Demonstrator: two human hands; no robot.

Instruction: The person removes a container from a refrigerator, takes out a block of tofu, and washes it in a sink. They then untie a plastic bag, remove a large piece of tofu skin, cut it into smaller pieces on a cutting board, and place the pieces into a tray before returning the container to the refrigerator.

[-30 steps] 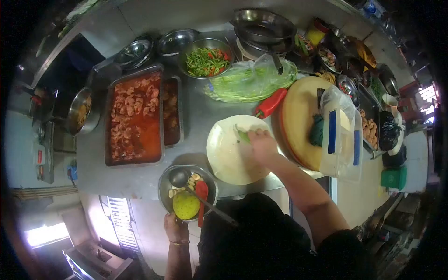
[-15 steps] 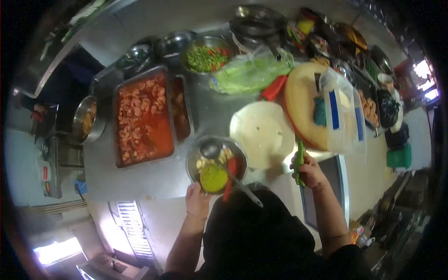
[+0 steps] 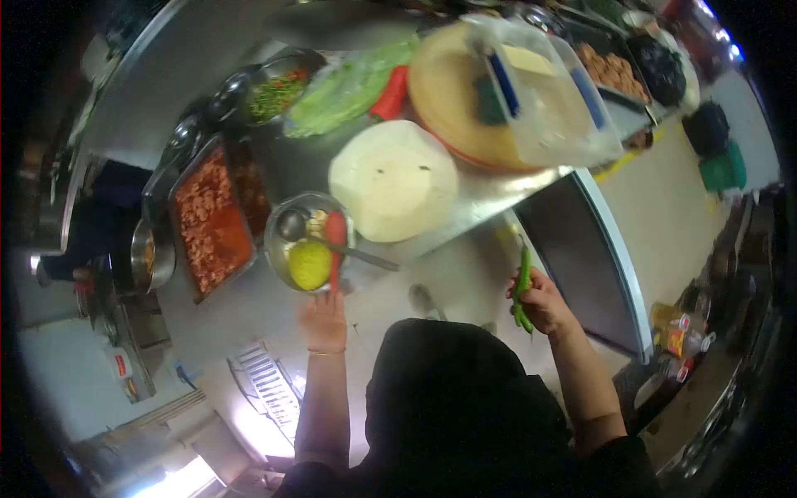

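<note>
My right hand is wrapped round green chili peppers, out over the floor right of the counter. At the counter's front edge, my left hand has its fingers stretched forward, close below a metal bowl. In that bowl lie a green round item, pale pieces, a red item and a metal ladle whose handle sticks out to the right. A white board with small dark bits on it lies behind and right of the bowl.
Trays of red-sauced food stand at the left. Behind are a bowl of chopped greens, a bagged green vegetable, a red pepper, a round wooden board and a plastic box. An open door juts out below the counter.
The view has turned and shifted right. My left hand has let go of the bowl's rim and its fingers are now extended. My right hand still holds the green peppers.
</note>
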